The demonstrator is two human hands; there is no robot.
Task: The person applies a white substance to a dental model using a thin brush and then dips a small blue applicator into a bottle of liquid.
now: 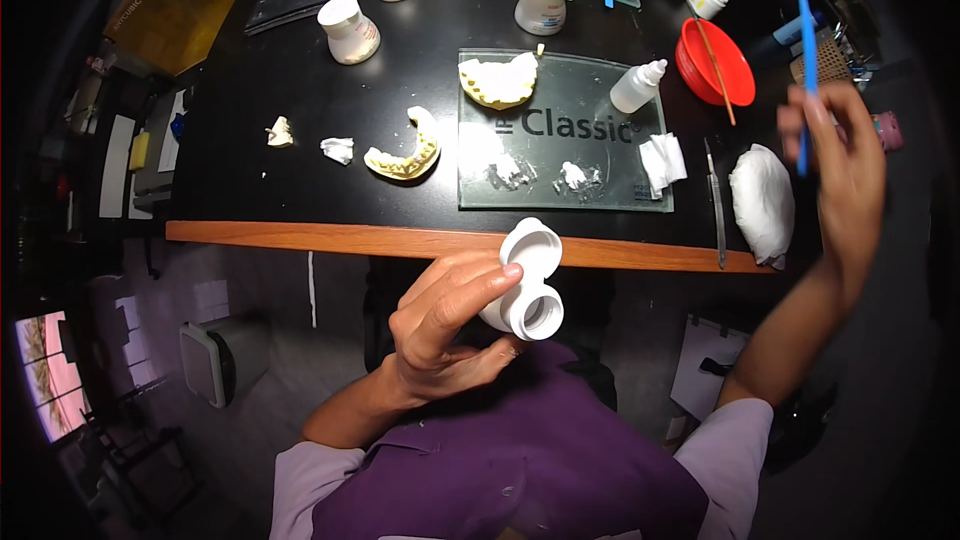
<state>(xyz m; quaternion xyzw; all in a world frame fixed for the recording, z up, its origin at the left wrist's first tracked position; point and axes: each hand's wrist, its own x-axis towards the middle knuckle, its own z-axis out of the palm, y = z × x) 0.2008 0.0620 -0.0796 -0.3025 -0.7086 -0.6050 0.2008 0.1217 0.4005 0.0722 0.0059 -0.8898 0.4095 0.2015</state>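
Observation:
My left hand (450,315) grips a small white flip-top bottle (540,315) just in front of the table's edge, its lid open and its mouth tilted toward me. Off to the right, my right hand (840,145) is raised, fingers closed round a long blue plastic spatula (808,50) that stands nearly upright. Beyond the bottle lies a glass slab (560,195) bearing two small mounds of white powder (512,172). A dental cast (497,82) rests on its far left corner, and a curved dental cast (408,155) sits beside it. Near my right hand lies a white cloth bundle (762,202).
A dropper bottle (638,87) and folded tissue (661,162) are on the slab's right side. A metal spatula (715,205) lies beside it. Farther back are a red bowl (740,75) with a thin brown stick across it and lidded jars (350,32). The wooden table edge (330,236) runs in front.

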